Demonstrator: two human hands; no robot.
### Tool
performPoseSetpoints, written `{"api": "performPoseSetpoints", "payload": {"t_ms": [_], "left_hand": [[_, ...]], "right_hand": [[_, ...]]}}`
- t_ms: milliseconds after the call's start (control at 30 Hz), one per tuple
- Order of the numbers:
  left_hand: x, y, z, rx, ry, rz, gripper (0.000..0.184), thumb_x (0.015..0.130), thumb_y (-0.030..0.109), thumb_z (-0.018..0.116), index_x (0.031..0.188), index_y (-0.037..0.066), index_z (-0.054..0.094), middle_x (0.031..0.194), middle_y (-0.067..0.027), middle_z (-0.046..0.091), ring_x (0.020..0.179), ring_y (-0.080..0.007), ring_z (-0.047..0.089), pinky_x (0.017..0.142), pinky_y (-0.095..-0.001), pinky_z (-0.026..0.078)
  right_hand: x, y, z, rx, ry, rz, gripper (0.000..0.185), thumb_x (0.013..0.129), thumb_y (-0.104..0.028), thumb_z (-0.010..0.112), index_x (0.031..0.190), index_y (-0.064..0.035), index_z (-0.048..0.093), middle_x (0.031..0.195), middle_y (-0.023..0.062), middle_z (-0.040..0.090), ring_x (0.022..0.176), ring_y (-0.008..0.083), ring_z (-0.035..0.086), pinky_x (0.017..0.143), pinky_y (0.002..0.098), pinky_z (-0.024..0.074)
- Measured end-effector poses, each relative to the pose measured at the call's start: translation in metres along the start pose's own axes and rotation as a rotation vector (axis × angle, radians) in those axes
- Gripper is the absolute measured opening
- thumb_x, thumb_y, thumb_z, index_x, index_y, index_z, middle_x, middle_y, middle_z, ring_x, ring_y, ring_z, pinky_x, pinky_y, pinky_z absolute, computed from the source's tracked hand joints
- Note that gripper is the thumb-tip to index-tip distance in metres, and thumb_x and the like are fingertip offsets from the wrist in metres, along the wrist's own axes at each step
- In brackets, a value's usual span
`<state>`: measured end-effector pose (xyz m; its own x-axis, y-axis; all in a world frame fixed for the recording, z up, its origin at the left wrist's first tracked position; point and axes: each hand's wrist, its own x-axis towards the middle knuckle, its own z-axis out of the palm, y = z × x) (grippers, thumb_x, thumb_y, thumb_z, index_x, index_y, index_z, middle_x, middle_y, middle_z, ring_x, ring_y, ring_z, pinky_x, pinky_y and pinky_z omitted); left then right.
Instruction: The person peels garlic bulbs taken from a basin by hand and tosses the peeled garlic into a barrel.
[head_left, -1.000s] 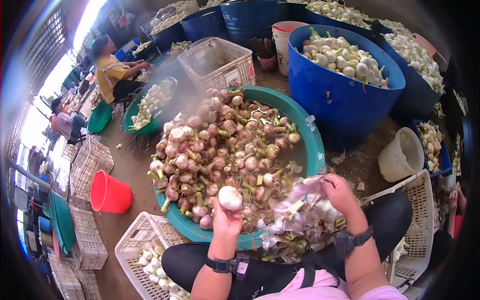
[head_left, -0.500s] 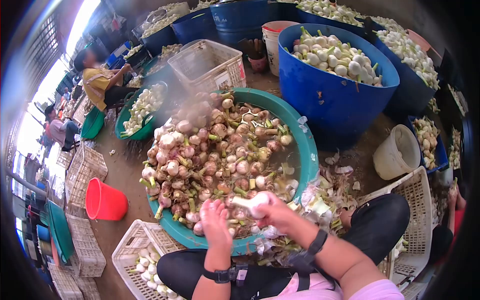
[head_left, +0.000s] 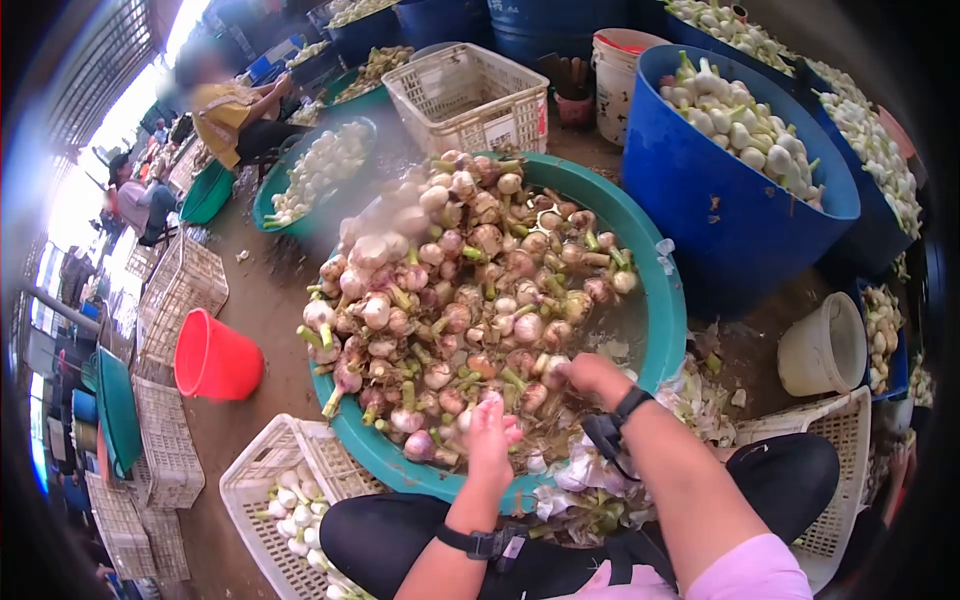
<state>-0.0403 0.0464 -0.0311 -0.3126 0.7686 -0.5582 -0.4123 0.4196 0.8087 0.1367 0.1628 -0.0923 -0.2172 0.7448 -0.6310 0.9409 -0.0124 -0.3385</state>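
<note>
A wide green basin [head_left: 668, 330] holds a heap of unpeeled garlic bulbs [head_left: 455, 318] with stems and roots, partly in murky water. My right hand [head_left: 597, 378] reaches down into the basin's near right side, against a purplish garlic bulb [head_left: 556, 371]. Its fingers are mostly hidden, so a grip on that bulb cannot be made out. Over the near rim, my left hand [head_left: 489, 440] is raised with fingers apart and no bulb in it. Loose garlic skins [head_left: 590, 475] lie along the rim below my right wrist.
Beside my left knee stands a white crate [head_left: 245, 480] with peeled garlic. A red bucket [head_left: 215, 358] is at the left, a blue tub [head_left: 735, 215] of white bulbs at the back right. A pale bucket [head_left: 822, 345] stands right. Two seated people are at the far left.
The white peeled bulb has left my right hand, which now reaches forward into the basin. My left hand has turned, staying near the rim. The view has shifted.
</note>
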Motion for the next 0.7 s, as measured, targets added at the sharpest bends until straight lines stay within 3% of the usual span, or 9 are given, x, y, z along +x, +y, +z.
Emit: {"api": "performPoseSetpoints", "payload": {"t_ms": [100, 133, 200, 333, 400, 500, 600, 667, 700], "left_hand": [[-0.004, 0.012, 0.013, -0.102, 0.04, -0.384, 0.035, 0.088, 0.039, 0.046, 0.103, 0.007, 0.052, 0.092, -0.0034, 0.056, 0.073, -0.0104, 0.053, 0.055, -0.0206, 0.042], [-0.001, 0.01, 0.009, -0.11, 0.05, -0.388, 0.035, 0.088, 0.039, 0.046, 0.103, 0.007, 0.052, 0.092, -0.0034, 0.056, 0.073, -0.0104, 0.053, 0.055, -0.0206, 0.042], [0.0, 0.015, 0.007, -0.072, -0.317, -0.317, 0.034, 0.086, 0.037, 0.051, 0.101, 0.007, 0.056, 0.08, -0.0014, 0.058, 0.06, -0.0075, 0.052, 0.047, -0.0185, 0.038], [-0.016, 0.018, 0.012, -0.026, -0.28, -0.158, 0.024, 0.083, 0.025, 0.058, 0.1, 0.008, 0.058, 0.072, 0.001, 0.057, 0.053, -0.0048, 0.049, 0.041, -0.0178, 0.033], [-0.017, 0.016, 0.008, -0.041, -0.291, -0.167, 0.024, 0.083, 0.022, 0.056, 0.102, 0.007, 0.057, 0.074, 0.0006, 0.058, 0.056, -0.0057, 0.05, 0.042, -0.0183, 0.034], [-0.017, 0.019, 0.004, -0.246, -0.48, -0.197, 0.033, 0.081, 0.018, 0.049, 0.11, 0.003, 0.054, 0.079, -0.002, 0.058, 0.064, -0.0096, 0.054, 0.051, -0.0208, 0.041], [-0.022, 0.026, 0.005, -0.261, -0.61, -0.068, 0.038, 0.082, 0.017, 0.047, 0.116, 0.002, 0.051, 0.08, -0.0037, 0.058, 0.069, -0.0142, 0.056, 0.061, -0.0256, 0.047], [-0.01, 0.027, -0.004, -0.154, -0.758, -0.069, 0.043, 0.08, 0.017, 0.052, 0.12, 0.002, 0.048, 0.091, -0.0063, 0.059, 0.082, -0.0168, 0.057, 0.076, -0.0283, 0.046], [-0.01, 0.028, -0.003, 0.245, -0.733, -0.026, 0.047, 0.078, 0.016, 0.056, 0.122, 0.003, 0.047, 0.097, -0.0069, 0.058, 0.087, -0.0156, 0.056, 0.08, -0.028, 0.045]], "right_hand": [[-0.045, -0.019, 0.008, 0.25, 0.039, -0.236, 0.044, 0.086, -0.045, 0.037, 0.093, -0.0107, 0.064, 0.087, 0.0158, 0.062, 0.083, 0.0332, 0.059, 0.072, 0.0411, 0.0445], [-0.075, -0.033, 0.004, 0.426, 0.093, -0.431, 0.042, 0.085, -0.043, 0.038, 0.09, -0.0097, 0.064, 0.084, 0.0142, 0.063, 0.08, 0.0326, 0.06, 0.07, 0.042, 0.0445], [-0.123, -0.06, -0.007, 0.164, 0.046, -0.318, 0.037, 0.084, -0.037, 0.04, 0.085, -0.0093, 0.064, 0.08, 0.0149, 0.063, 0.076, 0.0345, 0.059, 0.068, 0.043, 0.0458], [-0.145, -0.07, 0.002, -0.047, 0.188, -0.344, 0.034, 0.08, -0.033, 0.044, 0.076, -0.0048, 0.062, 0.072, 0.0181, 0.061, 0.067, 0.0335, 0.06, 0.061, 0.0435, 0.0473], [-0.133, -0.062, 0.021, -0.032, 0.303, -0.353, 0.031, 0.079, -0.029, 0.047, 0.072, -0.0015, 0.061, 0.063, 0.0175, 0.059, 0.061, 0.0281, 0.061, 0.056, 0.041, 0.0478], [-0.131, -0.056, 0.023, 1.201, -0.12, -0.067, 0.028, 0.088, -0.023, 0.045, 0.078, -0.0014, 0.06, 0.071, 0.0078, 0.058, 0.058, 0.0164, 0.058, 0.047, 0.0287, 0.0483], [-0.137, -0.047, 0.011, 1.488, -0.308, 0.053, 0.029, 0.09, -0.025, 0.043, 0.083, -0.0026, 0.06, 0.079, 0.0069, 0.059, 0.06, 0.0167, 0.058, 0.046, 0.0268, 0.0484], [-0.142, -0.041, 0.011, 1.452, -0.23, 0.01, 0.026, 0.089, -0.024, 0.046, 0.083, -0.0025, 0.061, 0.075, 0.007, 0.06, 0.061, 0.0167, 0.057, 0.046, 0.0275, 0.0472], [-0.139, -0.034, 0.018, 1.147, -0.034, -0.193, 0.025, 0.088, -0.023, 0.047, 0.084, -0.0028, 0.061, 0.074, 0.0072, 0.06, 0.061, 0.0165, 0.057, 0.046, 0.0278, 0.0466]]}}
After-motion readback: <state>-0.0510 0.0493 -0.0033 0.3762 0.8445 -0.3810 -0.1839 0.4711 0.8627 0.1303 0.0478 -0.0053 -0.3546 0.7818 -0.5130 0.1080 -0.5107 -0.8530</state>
